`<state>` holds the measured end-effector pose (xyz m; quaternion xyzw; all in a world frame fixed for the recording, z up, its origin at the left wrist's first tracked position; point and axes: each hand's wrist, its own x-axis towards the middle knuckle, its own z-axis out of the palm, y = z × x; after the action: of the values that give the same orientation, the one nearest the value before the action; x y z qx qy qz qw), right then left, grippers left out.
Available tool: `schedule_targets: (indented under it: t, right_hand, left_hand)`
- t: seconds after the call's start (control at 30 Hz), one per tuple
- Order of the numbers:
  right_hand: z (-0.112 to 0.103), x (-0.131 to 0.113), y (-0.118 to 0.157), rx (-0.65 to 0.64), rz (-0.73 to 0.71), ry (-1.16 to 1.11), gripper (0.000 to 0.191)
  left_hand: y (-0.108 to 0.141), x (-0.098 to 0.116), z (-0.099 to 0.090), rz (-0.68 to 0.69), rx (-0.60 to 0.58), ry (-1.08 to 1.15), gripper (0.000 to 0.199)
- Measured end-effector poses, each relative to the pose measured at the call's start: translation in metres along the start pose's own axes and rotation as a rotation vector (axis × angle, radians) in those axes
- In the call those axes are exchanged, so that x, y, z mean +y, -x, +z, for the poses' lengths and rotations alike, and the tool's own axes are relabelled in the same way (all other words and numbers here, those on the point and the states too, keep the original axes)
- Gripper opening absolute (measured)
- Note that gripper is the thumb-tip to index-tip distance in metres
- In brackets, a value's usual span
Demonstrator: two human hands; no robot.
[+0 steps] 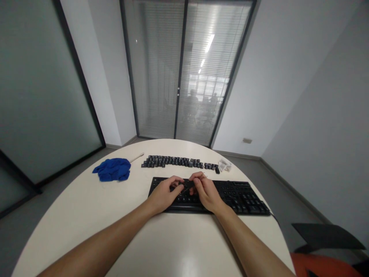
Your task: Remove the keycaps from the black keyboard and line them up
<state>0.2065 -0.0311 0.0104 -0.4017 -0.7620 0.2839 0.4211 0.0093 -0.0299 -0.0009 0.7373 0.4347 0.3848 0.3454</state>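
A black keyboard (pixel 242 198) lies on the white round table, and both hands are over its left half. My left hand (pixel 167 193) has its thumb and fingers bent close together near a small dark piece; what it grips is too small to make out. Beside it, my right hand (pixel 205 190) pinches a small black piece (pixel 190 183) that looks like a keycap. Behind the keyboard, several loose black keycaps (pixel 173 161) stand in rows.
A crumpled blue cloth (pixel 113 169) lies on the table (pixel 95 215) at the left, with a thin white stick (pixel 137 157) beside it. Crumpled white material (pixel 225 165) sits at the back right. A cable (pixel 275 218) leaves the keyboard's right end. A chair (pixel 325 236) stands at the right.
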Motion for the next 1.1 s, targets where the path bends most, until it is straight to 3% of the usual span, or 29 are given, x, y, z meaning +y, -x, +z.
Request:
schedule_targets:
  t: [0.27, 0.4, 0.57, 0.9, 1.1]
  right_hand:
    - [-0.007, 0.004, 0.001, 0.077, 0.001, 0.024, 0.033]
    - [-0.013, 0.006, 0.0, 0.181, 0.007, 0.102, 0.032]
    - [-0.016, 0.004, -0.002, 0.19, 0.005, 0.209, 0.031]
    - [-0.019, -0.005, -0.002, 0.165, 0.001, 0.295, 0.031]
    - [-0.018, -0.008, -0.002, 0.188, 0.003, 0.346, 0.032]
  left_hand:
    - [-0.003, -0.012, 0.003, 0.01, 0.13, 0.04, 0.021]
    - [-0.002, -0.014, 0.003, 0.037, 0.135, 0.032, 0.019]
    - [-0.002, -0.014, 0.002, 0.013, 0.16, -0.086, 0.018]
    - [0.004, -0.008, -0.002, 0.051, 0.088, -0.348, 0.02]
    - [0.006, -0.01, -0.002, 0.092, 0.086, -0.389, 0.022]
